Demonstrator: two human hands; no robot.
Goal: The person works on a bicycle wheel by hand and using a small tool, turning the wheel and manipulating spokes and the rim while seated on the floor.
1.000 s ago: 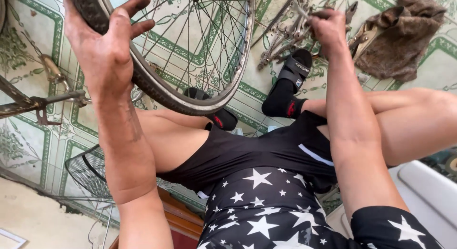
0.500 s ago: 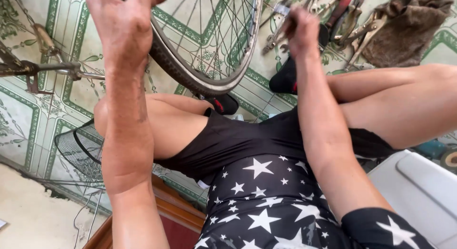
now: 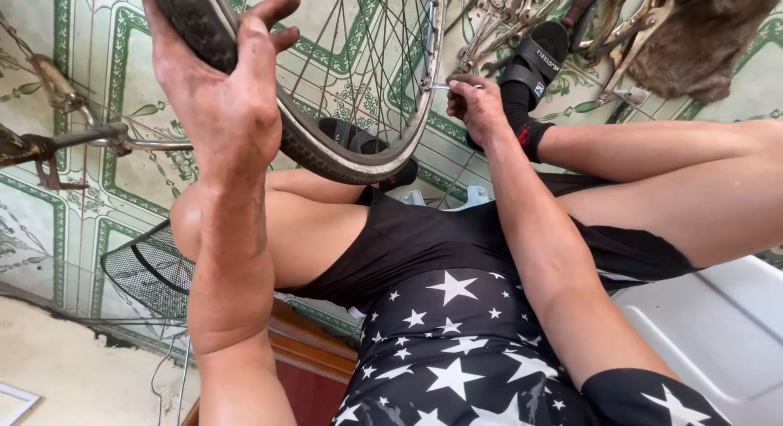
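A spoked bicycle wheel [image 3: 359, 75] with a black tyre stands upright between my knees. My left hand [image 3: 224, 92] grips the tyre at its upper left, fingers wrapped over the tread. My right hand [image 3: 477, 108] is closed on a small metal tool [image 3: 444, 87], held against the rim on the wheel's right side. My legs in black shorts and black socks with sandals stretch out under the wheel.
Several wrenches and pliers [image 3: 506, 22] lie on the green patterned floor tiles behind the wheel, with a brown rag [image 3: 701, 35] to the right. A bicycle part [image 3: 57, 141] lies at left, a black wire basket [image 3: 147, 267] beside my knee, a white seat [image 3: 718, 328] at right.
My right hand has come back from the pile of tools to the wheel's rim, now holding a small tool. My left hand has kept its hold on the tyre.
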